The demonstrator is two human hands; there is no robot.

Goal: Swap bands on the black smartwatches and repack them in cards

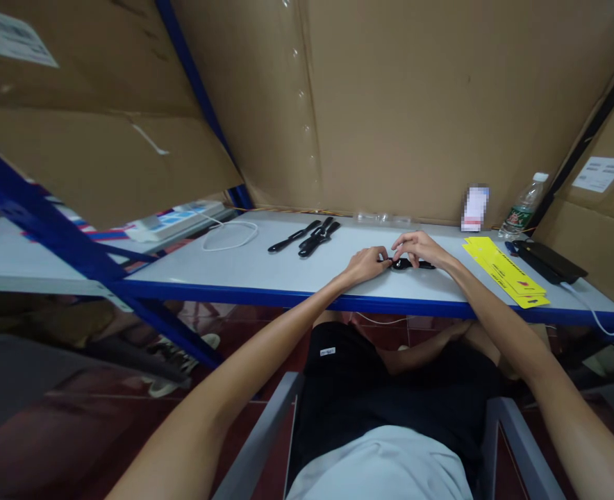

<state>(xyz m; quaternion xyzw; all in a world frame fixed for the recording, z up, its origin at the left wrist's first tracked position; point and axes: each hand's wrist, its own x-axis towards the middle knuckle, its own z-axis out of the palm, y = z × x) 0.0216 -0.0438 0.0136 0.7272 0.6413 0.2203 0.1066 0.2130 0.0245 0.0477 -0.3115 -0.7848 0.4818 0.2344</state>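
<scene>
A black elongated object (401,264) lies on the grey tabletop (265,271) near its front edge, partly covered by my hands. My left hand (368,264) rests on the table at the object's left end, its fingers closed on that end. Over the middle of the object, my right hand (418,247) is bent downward, with thumb and index finger close to my left fingertips. What the right fingers touch is too small to make out. Several similar black objects (318,237) lie farther left on the table.
Yellow printed cards (505,271) lie right of my hands, beside a black case (549,262) with a white cable. Behind them stand a plastic bottle (520,208) and a blurred phone-like item (474,208). A power strip (182,221) and white cable are at left. Cardboard walls the back.
</scene>
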